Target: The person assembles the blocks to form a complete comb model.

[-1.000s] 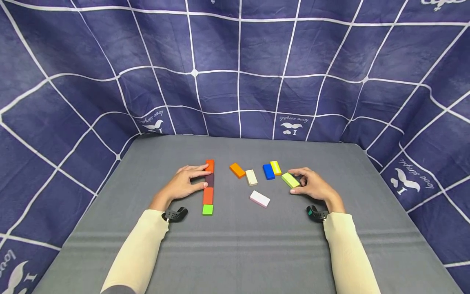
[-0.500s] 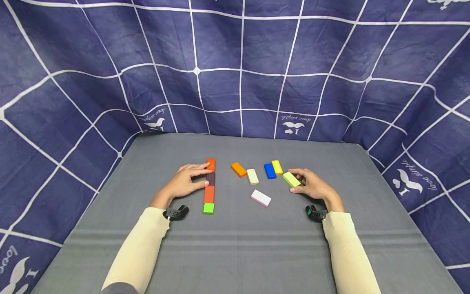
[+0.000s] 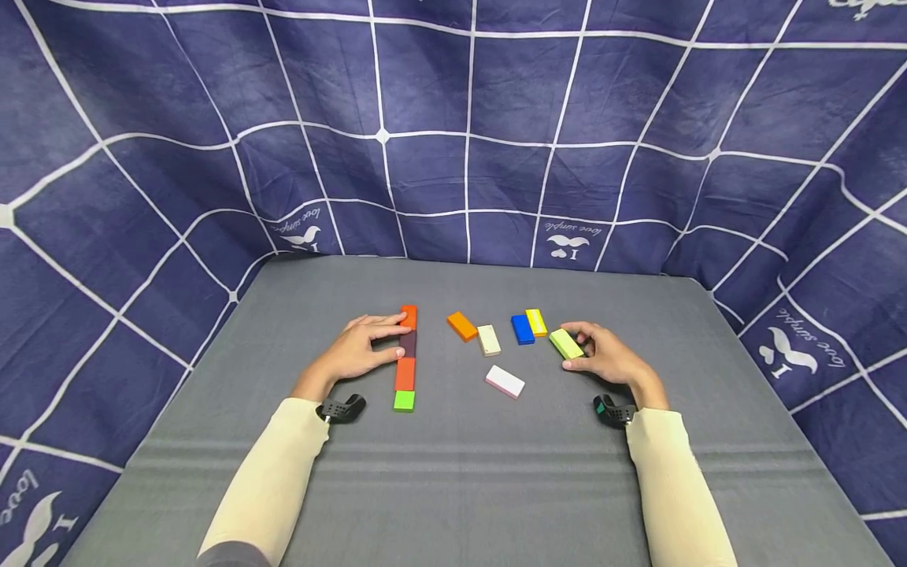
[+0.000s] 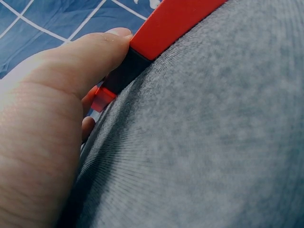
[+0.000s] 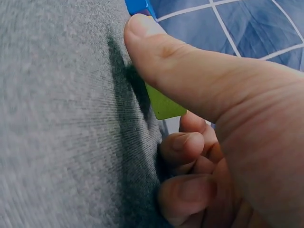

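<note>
My left hand (image 3: 354, 350) rests at a row of dominoes-like blocks in the head view. Its fingers reach over the far red block (image 3: 409, 313) and the dark brown block (image 3: 407, 343), the thumb touching near the dark one's close end. A nearer red block (image 3: 405, 374) and a bright green block (image 3: 405, 402) continue the line. In the left wrist view the thumb lies against the dark block (image 4: 126, 71). My right hand (image 3: 609, 354) pinches a lime-green block (image 3: 566, 344) between thumb and fingers. The right wrist view shows part of that block (image 5: 164, 102) beneath the thumb.
Between the hands lie an orange block (image 3: 462, 326), a cream block (image 3: 489, 340), a white-and-pink block (image 3: 505, 381), a blue block (image 3: 523, 329) and a yellow block (image 3: 536, 323). The grey tabletop (image 3: 453, 488) meets a blue gridded cloth (image 3: 425, 173) behind and at both sides.
My right hand has shifted slightly right with the lime-green block, away from the yellow one. The left hand stays at the row. The head view has shifted a little.
</note>
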Demonstrator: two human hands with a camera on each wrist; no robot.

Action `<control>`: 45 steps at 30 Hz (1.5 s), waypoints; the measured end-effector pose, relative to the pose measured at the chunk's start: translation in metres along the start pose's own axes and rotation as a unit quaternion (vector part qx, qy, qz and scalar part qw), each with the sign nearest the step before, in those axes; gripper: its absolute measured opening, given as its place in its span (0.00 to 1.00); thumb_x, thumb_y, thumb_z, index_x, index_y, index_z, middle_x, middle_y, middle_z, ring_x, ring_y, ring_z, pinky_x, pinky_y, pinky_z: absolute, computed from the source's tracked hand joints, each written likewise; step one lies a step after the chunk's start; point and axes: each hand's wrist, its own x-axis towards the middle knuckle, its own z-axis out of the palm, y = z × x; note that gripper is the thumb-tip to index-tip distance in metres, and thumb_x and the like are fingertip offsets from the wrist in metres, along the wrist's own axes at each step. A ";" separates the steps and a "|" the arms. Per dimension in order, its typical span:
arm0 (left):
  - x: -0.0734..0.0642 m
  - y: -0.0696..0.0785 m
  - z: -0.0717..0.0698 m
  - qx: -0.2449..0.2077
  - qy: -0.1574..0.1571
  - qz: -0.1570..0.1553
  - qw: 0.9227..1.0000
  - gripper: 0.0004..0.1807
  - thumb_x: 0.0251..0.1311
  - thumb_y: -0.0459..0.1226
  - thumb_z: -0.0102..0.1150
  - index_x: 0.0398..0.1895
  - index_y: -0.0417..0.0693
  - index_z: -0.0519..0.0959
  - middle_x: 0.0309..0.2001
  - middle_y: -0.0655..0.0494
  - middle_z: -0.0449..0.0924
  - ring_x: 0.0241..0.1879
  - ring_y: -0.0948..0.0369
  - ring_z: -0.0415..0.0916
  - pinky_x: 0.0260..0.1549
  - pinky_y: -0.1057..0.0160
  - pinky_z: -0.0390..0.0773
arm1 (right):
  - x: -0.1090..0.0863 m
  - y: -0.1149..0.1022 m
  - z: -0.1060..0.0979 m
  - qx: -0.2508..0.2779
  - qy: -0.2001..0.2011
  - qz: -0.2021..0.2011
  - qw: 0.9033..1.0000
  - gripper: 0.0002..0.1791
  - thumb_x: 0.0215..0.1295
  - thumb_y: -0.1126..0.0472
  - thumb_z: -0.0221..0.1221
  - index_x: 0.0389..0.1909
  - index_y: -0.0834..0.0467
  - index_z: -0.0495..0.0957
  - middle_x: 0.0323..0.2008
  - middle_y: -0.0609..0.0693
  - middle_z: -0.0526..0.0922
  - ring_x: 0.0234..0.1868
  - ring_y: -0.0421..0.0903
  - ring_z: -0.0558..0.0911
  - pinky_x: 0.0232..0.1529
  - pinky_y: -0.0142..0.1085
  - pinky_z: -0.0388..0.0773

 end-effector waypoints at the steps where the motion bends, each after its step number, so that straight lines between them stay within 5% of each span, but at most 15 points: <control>1: -0.001 0.001 0.000 -0.001 0.000 0.000 1.000 0.27 0.61 0.57 0.65 0.64 0.68 0.79 0.72 0.63 0.69 0.72 0.55 0.65 0.73 0.40 0.49 | 0.000 0.000 0.000 0.001 0.000 0.003 1.000 0.37 0.54 0.57 0.75 0.66 0.56 0.73 0.43 0.55 0.71 0.29 0.43 0.68 0.29 0.30 0.66; 10: 0.000 0.001 0.001 -0.005 -0.005 0.006 1.000 0.27 0.62 0.57 0.64 0.64 0.67 0.78 0.73 0.63 0.69 0.72 0.55 0.65 0.73 0.40 0.47 | -0.001 -0.016 -0.008 -0.002 0.062 0.037 0.997 0.38 0.54 0.58 0.75 0.66 0.57 0.72 0.43 0.56 0.70 0.28 0.46 0.68 0.25 0.32 0.66; 15: 0.000 0.000 0.000 -0.009 -0.001 0.007 1.000 0.27 0.62 0.56 0.65 0.64 0.67 0.79 0.72 0.63 0.69 0.72 0.55 0.65 0.73 0.40 0.47 | 0.001 -0.036 -0.010 -0.021 0.090 0.044 0.995 0.38 0.56 0.56 0.74 0.67 0.54 0.71 0.42 0.55 0.69 0.35 0.49 0.69 0.31 0.35 0.67; 35: 0.000 0.001 0.000 -0.007 -0.005 0.000 1.000 0.27 0.61 0.57 0.64 0.64 0.69 0.78 0.73 0.64 0.68 0.73 0.56 0.64 0.74 0.41 0.46 | 0.010 -0.105 0.029 -0.010 0.148 -0.063 0.987 0.39 0.42 0.55 0.81 0.59 0.52 0.78 0.33 0.52 0.70 0.32 0.47 0.70 0.31 0.30 0.66; 45: 0.000 0.000 -0.001 -0.006 -0.001 0.005 1.000 0.27 0.61 0.57 0.65 0.64 0.67 0.79 0.72 0.62 0.69 0.72 0.54 0.65 0.73 0.39 0.47 | 0.007 -0.135 0.059 0.012 0.126 -0.086 0.988 0.38 0.40 0.54 0.82 0.56 0.48 0.78 0.31 0.51 0.71 0.32 0.45 0.70 0.31 0.30 0.67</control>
